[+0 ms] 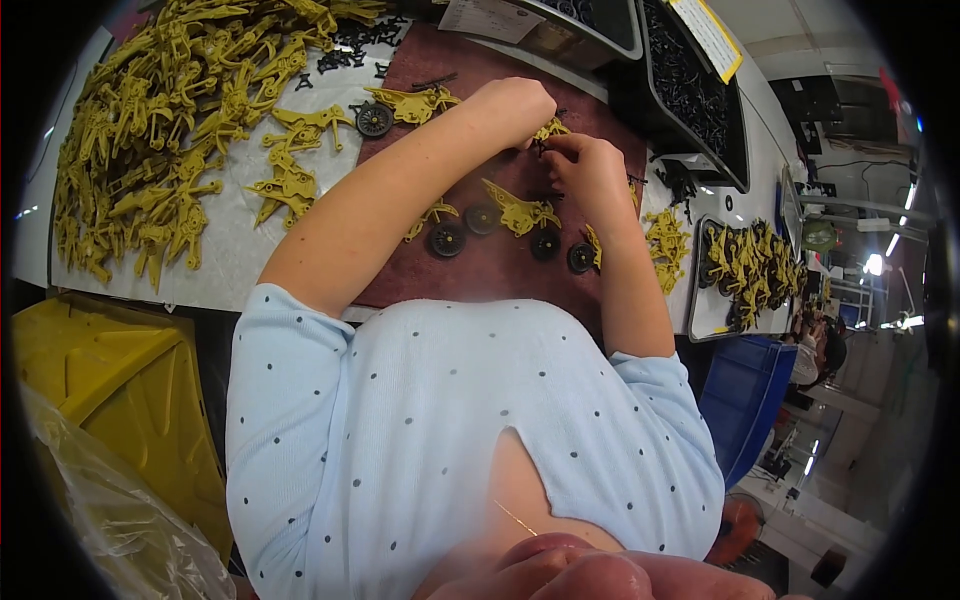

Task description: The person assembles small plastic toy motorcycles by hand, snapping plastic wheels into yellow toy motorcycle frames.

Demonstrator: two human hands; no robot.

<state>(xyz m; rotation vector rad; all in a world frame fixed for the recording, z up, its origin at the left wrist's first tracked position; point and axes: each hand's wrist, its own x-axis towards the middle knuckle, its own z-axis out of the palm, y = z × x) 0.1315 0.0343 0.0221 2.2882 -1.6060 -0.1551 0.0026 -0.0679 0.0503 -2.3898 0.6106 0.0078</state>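
My left hand (518,112) is curled closed over the dark red mat (480,255), its fingers mostly hidden beneath it. A yellow plastic part (553,128) pokes out at its fingertips. Close beside it, my right hand (592,178) pinches a small black plastic piece (541,147) against that part. Nearer to me on the mat lie a yellow part (522,213) beside a black spoked wheel (545,243), and further wheels (445,239). Beyond my left forearm is another yellow part (412,104) with a black wheel (374,120) at its end.
A large heap of yellow parts (150,140) covers the table's left side, with small black pieces (350,45) behind. Black bins (690,80) of dark pieces stand at the back right. A tray (712,325) of yellow-and-black assemblies lies right, above a blue crate (745,395). A yellow crate (115,380) stands lower left.
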